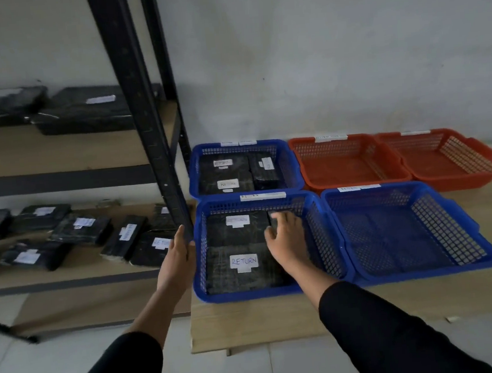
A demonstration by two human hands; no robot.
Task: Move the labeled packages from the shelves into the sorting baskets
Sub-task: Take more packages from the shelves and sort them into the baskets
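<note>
Black labeled packages [82, 229] on shelves and in blue baskets [269, 245]

Two flat "RETURN" packages [242, 261] fill the near-left basket; two orange baskets [346, 159] hold nothing.

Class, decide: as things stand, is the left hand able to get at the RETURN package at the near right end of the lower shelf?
Probably yes. The left hand rests at the black shelf post, right beside that RETURN package, and nothing covers the package.
</note>
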